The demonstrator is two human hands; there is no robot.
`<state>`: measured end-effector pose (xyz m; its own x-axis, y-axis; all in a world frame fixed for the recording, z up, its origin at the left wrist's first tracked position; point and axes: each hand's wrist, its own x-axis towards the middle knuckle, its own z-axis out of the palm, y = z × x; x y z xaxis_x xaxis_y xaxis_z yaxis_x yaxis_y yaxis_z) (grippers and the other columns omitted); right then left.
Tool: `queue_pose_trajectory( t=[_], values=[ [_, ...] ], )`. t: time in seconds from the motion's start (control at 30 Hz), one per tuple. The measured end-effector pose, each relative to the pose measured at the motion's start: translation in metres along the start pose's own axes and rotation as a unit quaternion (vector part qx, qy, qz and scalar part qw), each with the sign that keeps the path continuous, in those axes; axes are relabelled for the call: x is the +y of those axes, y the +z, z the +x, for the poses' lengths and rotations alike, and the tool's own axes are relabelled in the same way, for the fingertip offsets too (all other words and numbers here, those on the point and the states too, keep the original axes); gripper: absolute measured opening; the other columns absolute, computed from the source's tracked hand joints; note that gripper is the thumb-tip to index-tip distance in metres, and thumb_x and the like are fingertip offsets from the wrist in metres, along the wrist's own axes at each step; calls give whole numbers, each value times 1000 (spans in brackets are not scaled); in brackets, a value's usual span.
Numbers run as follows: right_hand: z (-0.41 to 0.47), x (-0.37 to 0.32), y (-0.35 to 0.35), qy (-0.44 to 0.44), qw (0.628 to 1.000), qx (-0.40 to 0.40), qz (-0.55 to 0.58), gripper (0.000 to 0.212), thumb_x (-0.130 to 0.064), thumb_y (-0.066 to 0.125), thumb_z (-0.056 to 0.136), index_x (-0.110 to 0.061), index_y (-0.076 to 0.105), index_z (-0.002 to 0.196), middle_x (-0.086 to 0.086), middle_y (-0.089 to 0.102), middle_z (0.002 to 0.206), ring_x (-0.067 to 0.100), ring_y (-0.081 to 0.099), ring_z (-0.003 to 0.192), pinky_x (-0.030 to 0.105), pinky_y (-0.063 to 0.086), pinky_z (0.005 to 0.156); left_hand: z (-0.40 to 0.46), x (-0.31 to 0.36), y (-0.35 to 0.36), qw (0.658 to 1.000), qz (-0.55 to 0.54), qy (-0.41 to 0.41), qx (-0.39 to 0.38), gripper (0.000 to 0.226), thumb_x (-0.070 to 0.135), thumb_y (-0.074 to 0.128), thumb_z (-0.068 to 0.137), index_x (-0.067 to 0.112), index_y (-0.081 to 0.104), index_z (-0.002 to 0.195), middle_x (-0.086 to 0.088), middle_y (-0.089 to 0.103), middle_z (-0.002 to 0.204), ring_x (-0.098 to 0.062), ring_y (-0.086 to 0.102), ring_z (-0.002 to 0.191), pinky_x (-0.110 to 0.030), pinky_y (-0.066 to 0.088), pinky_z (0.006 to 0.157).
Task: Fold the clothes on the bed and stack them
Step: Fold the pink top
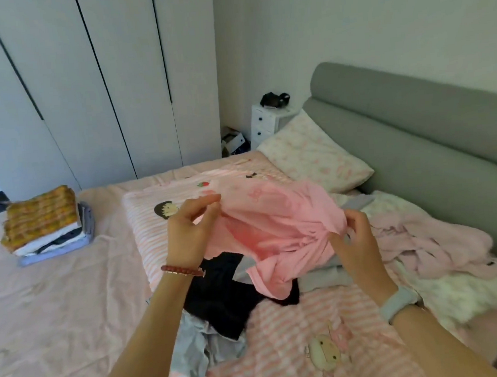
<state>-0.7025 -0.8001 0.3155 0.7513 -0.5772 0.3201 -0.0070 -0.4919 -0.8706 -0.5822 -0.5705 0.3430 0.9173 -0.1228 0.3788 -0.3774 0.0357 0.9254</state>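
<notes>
Partly done, by the look of it: a stack of folded clothes (46, 225) already sitting at the far left of the bed (42, 308), topped by a yellow-patterned piece, with white, dark and pale blue layers beneath. Still to fold: the pink garment (277, 230) now held up, bunched and unspread, above the middle of the bed; a dark garment (220, 297) and a grey one (201, 355) lying crumpled just below it; and a loose heap of pale pink and white clothes (424, 249) at the right, near the headboard. Left hand (189, 231) pinching the pink garment's upper left edge between thumb and fingertips; right hand (355, 239) gripping its right side with curled fingers, apparently hunting for a hem or seam to open it out. Probably well short of halfway, going by the unfolded pile against the small stack. Underneath, a pink sheet with a striped cartoon-print quilt (282, 334) folded over the middle, and a floral pillow (313, 153) against a grey padded headboard (413, 110). Beyond, pale wardrobe doors (84, 82), a small white drawer unit (265, 121) in the corner, bare light walls.
</notes>
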Motion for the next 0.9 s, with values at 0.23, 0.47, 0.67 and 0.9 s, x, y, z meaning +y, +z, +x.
queue_pose_trajectory(
  t=[0.23, 0.47, 0.67, 0.9],
  values=[
    [-48, 9, 11, -4, 991, -126, -50, 49, -8, 53, 92, -18, 37, 137, -12, 36, 129, 2, 33, 123, 13, 25, 97, -35, -9, 1, 984, 81, 29, -155, 35, -5, 58, 85, 29, 65, 80, 7, 64, 88, 6, 60, 81, -10, 46, 77],
    [-58, 1, 44, 38, 923, -382, 25, 50, -1, 42, 95, -32, 34, 133, -16, 34, 134, 1, 32, 125, 7, 29, 94, -83, -15, -10, 950, 74, -22, -303, 29, -4, 61, 85, 24, 64, 89, 10, 65, 89, 6, 61, 80, -9, 46, 73],
    [-104, 19, 77, 76, 889, -451, 30, 15, -7, 53, 91, -14, 56, 104, -11, 57, 89, -3, 53, 80, 19, 43, 79, -103, -26, -38, 957, 25, -99, -271, 25, -2, 65, 82, 19, 59, 94, 12, 66, 71, -6, 62, 73, -20, 52, 73],
    [-119, 33, 72, -28, 964, -266, -6, 20, -3, 58, 87, -20, 48, 80, -2, 53, 78, 4, 50, 70, 12, 41, 66, -125, -68, -49, 916, 171, -246, -266, 69, 20, 68, 83, 25, 31, 141, 10, 36, 131, -8, 42, 116, -24, 39, 94]
  ],
)
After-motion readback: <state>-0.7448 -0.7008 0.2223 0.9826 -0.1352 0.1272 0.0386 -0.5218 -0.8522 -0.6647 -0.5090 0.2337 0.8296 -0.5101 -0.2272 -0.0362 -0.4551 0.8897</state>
